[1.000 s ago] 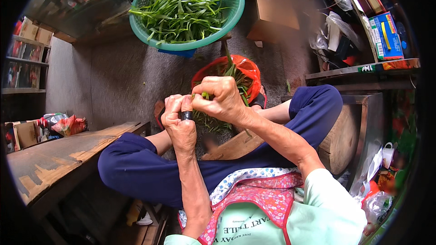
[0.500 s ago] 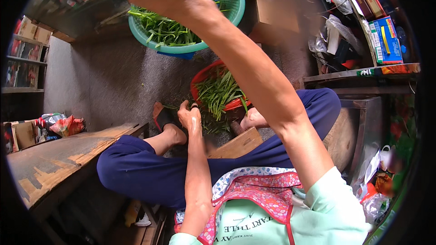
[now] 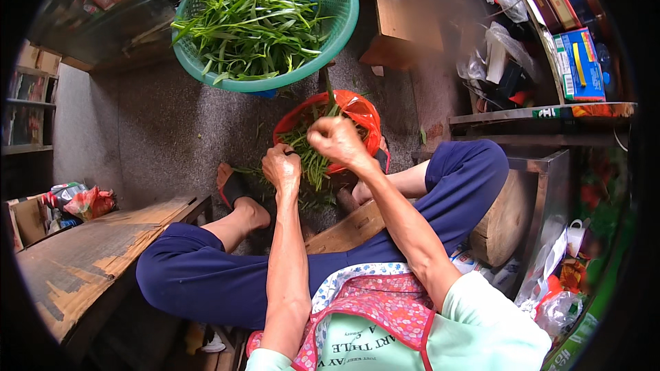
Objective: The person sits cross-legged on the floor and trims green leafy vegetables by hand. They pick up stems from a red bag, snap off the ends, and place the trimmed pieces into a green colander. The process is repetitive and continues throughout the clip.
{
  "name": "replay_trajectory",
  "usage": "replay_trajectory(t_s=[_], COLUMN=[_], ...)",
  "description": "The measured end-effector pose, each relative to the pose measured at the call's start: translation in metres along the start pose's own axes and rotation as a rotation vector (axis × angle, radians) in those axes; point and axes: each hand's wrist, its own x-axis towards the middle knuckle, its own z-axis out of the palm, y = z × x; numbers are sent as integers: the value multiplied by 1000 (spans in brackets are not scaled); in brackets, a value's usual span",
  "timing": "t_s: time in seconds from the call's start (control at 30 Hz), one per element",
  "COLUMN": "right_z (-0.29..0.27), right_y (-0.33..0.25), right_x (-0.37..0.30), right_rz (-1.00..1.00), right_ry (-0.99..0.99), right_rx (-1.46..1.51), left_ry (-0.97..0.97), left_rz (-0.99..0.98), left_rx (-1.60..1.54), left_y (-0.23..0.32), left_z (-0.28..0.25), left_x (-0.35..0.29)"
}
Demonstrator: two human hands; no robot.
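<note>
A red plastic bag or bag-lined basin [image 3: 361, 111] sits on the floor between my feet, with long leafy green stems [image 3: 313, 165] spilling over its near side. My left hand [image 3: 280, 167] is closed at its left edge, with thin green stalks poking out beside the fingers. Over the bag, my right hand [image 3: 337, 141] is closed and slightly blurred; a green stalk [image 3: 330, 93] sticks up from it. Beyond stands a green plastic colander [image 3: 289, 81], heaped with leafy greens [image 3: 258, 24]. What lies inside both fists is mostly hidden.
A low wooden piece [image 3: 350, 227] lies between my legs. To the left is a worn wooden tabletop [image 3: 89, 254]; to the right, a cluttered shelf [image 3: 536, 115] holds a blue box [image 3: 581, 65]. A brown board [image 3: 405, 7] stands near the colander. Bits of green litter the floor.
My right hand has come back from above the colander down to the red bag. My left hand stays beside the bag. The greens in the colander are now in full view.
</note>
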Motion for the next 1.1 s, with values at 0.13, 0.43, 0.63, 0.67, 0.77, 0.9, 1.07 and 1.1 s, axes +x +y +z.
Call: replay_trajectory(t_s=[0.13, 0.43, 0.63, 0.67, 0.77, 0.9, 1.07, 1.1], right_z=[46, -38, -55, -51, -40, -38, -35, -33], right_y=[110, 6, -71, -70, -62, -63, -61, -59], right_x=[-17, -17, -35, -34, -34, -36, -41, -42], right_rz=[173, -154, -655, -693, -730, -705, -651, -623], right_ry=[-161, 473, 540, 493, 412, 326, 189, 159], right_rx=[-173, -99, -336, -379, -421, -394, -386, -381], left_ry=[20, -70, -94, -119, -183, -231, -225, -224], left_rz=[75, -58, -73, -74, -79, -63, -72, -67], left_rx=[-48, -672, -772, -802, -856, -869, -912, -900], left_y=[48, 66, 70, 68, 62, 59, 60, 61], left_z=[-60, -148, -152, -153, -155, -157, -158, -157], left_x=[-11, -45, -49, -49, -48, -48, -49, -49])
